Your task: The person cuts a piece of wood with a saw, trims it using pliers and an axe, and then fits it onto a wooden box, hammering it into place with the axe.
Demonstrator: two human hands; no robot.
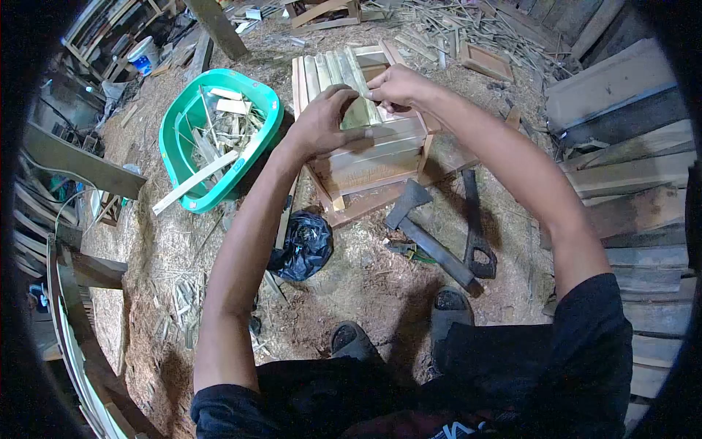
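Observation:
A wooden box (376,162) made of boards stands on the ground in front of me, with several narrow wooden slats (330,69) side by side across its top. My left hand (327,123) curls over the slat nearest the opening, thumb against the box's near upper edge. Facing it, my right hand (398,88) is closed in a pinch beside that same slat; what its fingertips hold is hidden. A gap on the top's right side shows the box's inside.
Left of the box sits a green plastic basin (170,139) of wood scraps. A black plastic bag (303,245), an axe (439,252) and a dark handled tool (477,227) lie nearer my feet. Stacked boards (621,172) line the right; a post (218,28) rises behind.

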